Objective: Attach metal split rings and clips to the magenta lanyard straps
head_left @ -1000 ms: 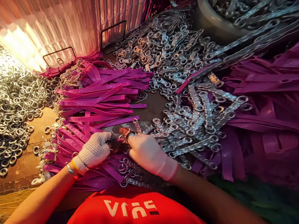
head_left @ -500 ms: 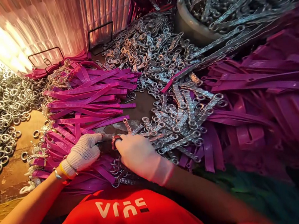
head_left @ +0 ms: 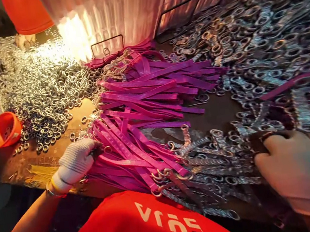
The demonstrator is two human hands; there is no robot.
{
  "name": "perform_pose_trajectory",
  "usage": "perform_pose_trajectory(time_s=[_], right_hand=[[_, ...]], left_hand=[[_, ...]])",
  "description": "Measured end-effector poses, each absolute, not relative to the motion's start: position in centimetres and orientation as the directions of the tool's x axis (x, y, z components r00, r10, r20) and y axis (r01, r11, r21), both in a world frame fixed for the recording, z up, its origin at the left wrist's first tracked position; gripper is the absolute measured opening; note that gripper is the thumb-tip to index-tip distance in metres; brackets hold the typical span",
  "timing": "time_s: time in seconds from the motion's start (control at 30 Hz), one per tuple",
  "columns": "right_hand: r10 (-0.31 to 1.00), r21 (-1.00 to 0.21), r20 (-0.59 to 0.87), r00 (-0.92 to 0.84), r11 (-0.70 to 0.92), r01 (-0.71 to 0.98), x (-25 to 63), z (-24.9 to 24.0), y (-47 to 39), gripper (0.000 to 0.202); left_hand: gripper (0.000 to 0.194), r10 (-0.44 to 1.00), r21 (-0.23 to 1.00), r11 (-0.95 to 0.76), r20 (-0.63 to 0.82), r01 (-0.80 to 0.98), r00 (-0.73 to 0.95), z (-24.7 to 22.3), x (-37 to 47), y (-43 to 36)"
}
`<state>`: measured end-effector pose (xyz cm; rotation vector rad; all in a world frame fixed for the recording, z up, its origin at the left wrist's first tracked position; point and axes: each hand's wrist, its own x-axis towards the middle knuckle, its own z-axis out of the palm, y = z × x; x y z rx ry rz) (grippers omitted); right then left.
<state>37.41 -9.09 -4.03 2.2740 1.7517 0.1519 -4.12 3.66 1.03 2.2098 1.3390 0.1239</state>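
Observation:
My left hand (head_left: 76,159), in a white knitted glove, is at the left edge of a heap of magenta straps (head_left: 140,95). Its fingers are pinched together, and a small dark thing shows at their tips, too small to name. Out on the right, my right hand (head_left: 305,174) is over a spread of silvery ribbed metal links with ringed ends (head_left: 220,156). It looks gloved and is blurred, its fingers curled in. A dark brown patch shows beside its thumb, and what it grips is hidden. Near my shirt, some straps end in metal rings (head_left: 160,176).
Loose metal rings (head_left: 52,81) are piled at the left under a bright orange-shaded lamp (head_left: 27,14). An orange bowl (head_left: 3,130) stands at the table edge. Ribbed translucent panels (head_left: 127,14) with black wire handles rise at the back. More metal links (head_left: 271,34) cover the right.
My hands were together over the straps; now they are far apart. The left has drawn left, the right has swung right over the metal links. The view has turned left.

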Motion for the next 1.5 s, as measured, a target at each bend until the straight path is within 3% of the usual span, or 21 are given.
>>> perform_pose_trajectory(time_s=[0.13, 0.23, 0.43, 0.53, 0.6, 0.7, 0.8, 0.87, 0.9, 1.0, 1.07, 1.13, 1.3, 1.43, 1.5], right_hand=[[0.967, 0.264, -0.083, 0.242, -0.213, 0.941, 37.3, -4.4, -9.8, 0.036], [0.963, 0.26, -0.109, 0.246, -0.211, 0.942, 37.4, -4.2, -9.7, 0.034], [0.967, 0.286, -0.098, 0.233, -0.197, 0.938, 36.8, -3.5, -9.0, 0.034], [0.968, 0.286, -0.105, 0.227, -0.189, 0.94, 36.5, -3.6, -8.8, 0.034], [0.965, 0.267, -0.141, 0.221, -0.177, 0.947, 36.6, -3.6, -8.5, 0.035], [0.968, 0.228, -0.172, 0.184, -0.143, 0.963, 37.1, -3.0, -7.9, 0.035], [0.988, 0.198, -0.007, 0.156, -0.151, 0.968, 37.4, -1.9, -7.7, 0.027], [0.973, 0.049, 0.173, 0.151, -0.162, 0.986, 36.9, -1.4, -7.9, 0.02], [0.96, -0.096, 0.226, 0.167, -0.149, 0.984, 36.3, -1.4, -8.0, 0.021], [0.965, -0.606, 0.171, 0.198, -0.056, 0.793, 33.1, -1.6, -8.6, 0.034], [0.978, -0.736, 0.122, 0.169, -0.025, 0.677, 30.4, -1.8, -9.0, 0.032], [0.986, -0.734, 0.125, 0.108, 0.019, 0.679, 27.9, -1.9, -9.2, 0.035], [0.992, -0.524, 0.121, 0.02, 0.046, 0.85, 25.2, -2.1, -9.0, 0.035], [0.99, -0.435, 0.141, 0.018, 0.045, 0.899, 25.0, -2.4, -9.0, 0.009], [0.977, -0.374, 0.213, 0.01, 0.072, 0.924, 24.7, -2.5, -9.1, 0.006]], left_hand=[[0.032, 0.781, 0.141, -0.538, -0.288, 0.831, 0.554, -0.4, -2.9, 2.7], [0.036, 0.747, 0.067, -0.602, -0.305, 0.796, 0.591, -1.9, -2.2, 2.4], [0.026, 0.739, 0.314, -0.561, -0.226, 0.766, 0.634, -2.7, -3.4, 2.9], [0.021, 0.798, 0.582, -0.327, -0.253, 0.745, 0.548, -1.3, -3.2, 2.9], [0.03, 0.805, 0.742, -0.085, -0.342, 0.665, 0.485, -0.1, -2.5, 2.6], [0.034, 0.75, 0.838, 0.135, -0.435, 0.528, 0.499, 1.0, -0.9, 1.9], [0.034, 0.692, 0.874, 0.249, -0.462, 0.417, 0.555, 1.2, 1.1, 1.3], [0.035, 0.661, 0.883, 0.283, -0.462, 0.374, 0.592, 0.8, 2.6, 1.0], [0.036, 0.651, 0.889, 0.286, -0.454, 0.358, 0.608, 0.6, 3.4, 0.9], [0.038, 0.641, 0.902, 0.252, -0.428, 0.352, 0.638, 0.0, 5.6, 0.7], [0.04, 0.648, 0.904, 0.207, -0.414, 0.375, 0.639, -0.3, 6.8, 0.5], [0.039, 0.657, 0.912, 0.156, -0.382, 0.378, 0.65, -0.5, 7.7, 0.4], [0.031, 0.64, 0.945, 0.105, -0.302, 0.309, 0.707, -1.0, 8.9, 0.2], [0.031, 0.614, 0.903, 0.331, -0.426, 0.273, 0.664, -1.5, 9.6, 0.3], [0.032, 0.602, 0.86, 0.468, -0.479, 0.204, 0.639, -1.7, 10.2, 0.4]])
